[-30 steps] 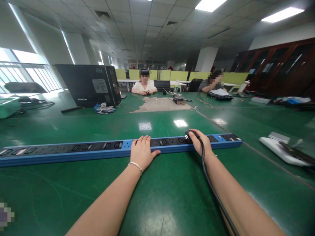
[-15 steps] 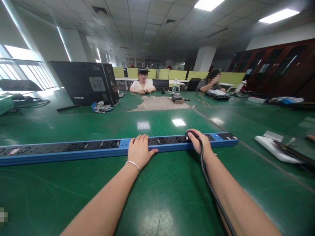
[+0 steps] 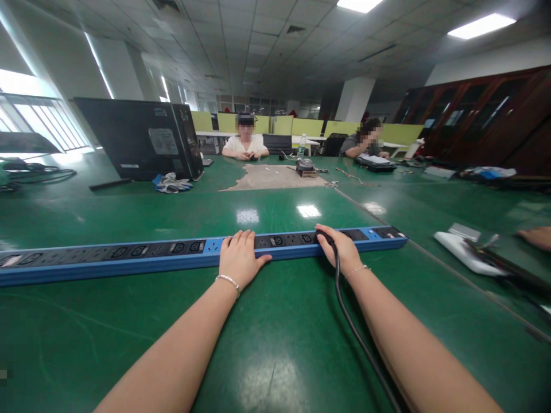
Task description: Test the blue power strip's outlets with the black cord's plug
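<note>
A long blue power strip with black and blue sockets lies across the green table. Flat over its middle rests my left hand, fingers on the far side and thumb along the near edge. Further right, my right hand is closed around a black power plug at the strip's sockets. The plug's front is hidden, so how deep it sits in the socket cannot be seen. Its black cable runs from my hand down to the bottom edge, beside my right forearm.
A black computer case stands at back left, with gloves beside it. Two people sit across the table. A small device and a bottle stand near them. A white object lies at right, near another person's hand.
The view has shifted slightly, moving everything a little left. My right hand has tilted over the plug, which is now more covered. My left hand stays on the strip.
</note>
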A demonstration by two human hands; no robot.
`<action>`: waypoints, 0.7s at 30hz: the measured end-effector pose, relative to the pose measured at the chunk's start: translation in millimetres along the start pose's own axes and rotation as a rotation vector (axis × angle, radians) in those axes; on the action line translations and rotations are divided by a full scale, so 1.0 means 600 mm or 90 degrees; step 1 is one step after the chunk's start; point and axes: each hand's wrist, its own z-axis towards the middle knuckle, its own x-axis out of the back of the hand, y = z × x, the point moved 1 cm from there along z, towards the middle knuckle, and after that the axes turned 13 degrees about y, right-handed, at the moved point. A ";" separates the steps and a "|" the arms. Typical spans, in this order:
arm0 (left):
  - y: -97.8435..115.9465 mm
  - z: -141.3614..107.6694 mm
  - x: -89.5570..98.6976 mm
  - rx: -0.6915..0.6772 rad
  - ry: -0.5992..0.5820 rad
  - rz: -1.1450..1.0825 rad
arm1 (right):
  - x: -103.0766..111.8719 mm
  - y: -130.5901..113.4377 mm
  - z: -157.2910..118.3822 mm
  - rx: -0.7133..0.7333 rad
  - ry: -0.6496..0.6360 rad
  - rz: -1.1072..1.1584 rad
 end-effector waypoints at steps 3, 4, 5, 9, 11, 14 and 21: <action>0.000 -0.001 0.000 -0.003 0.002 0.001 | -0.004 -0.003 -0.004 -0.006 0.021 -0.013; 0.000 -0.002 0.000 -0.004 0.003 0.002 | -0.004 -0.003 -0.006 -0.007 0.029 -0.016; 0.000 -0.003 -0.001 -0.005 0.003 0.004 | -0.005 -0.003 -0.008 -0.006 0.036 -0.017; -0.001 -0.004 -0.002 -0.016 0.006 0.014 | -0.012 0.000 -0.018 -0.004 0.056 -0.012; -0.002 -0.004 -0.003 -0.023 0.007 0.018 | -0.019 0.001 -0.020 -0.024 0.081 -0.018; -0.002 -0.003 -0.004 -0.028 0.006 0.019 | -0.030 0.001 -0.019 -0.057 0.115 -0.048; -0.001 -0.003 -0.004 -0.032 0.011 0.030 | -0.029 -0.006 -0.018 -0.076 0.125 -0.099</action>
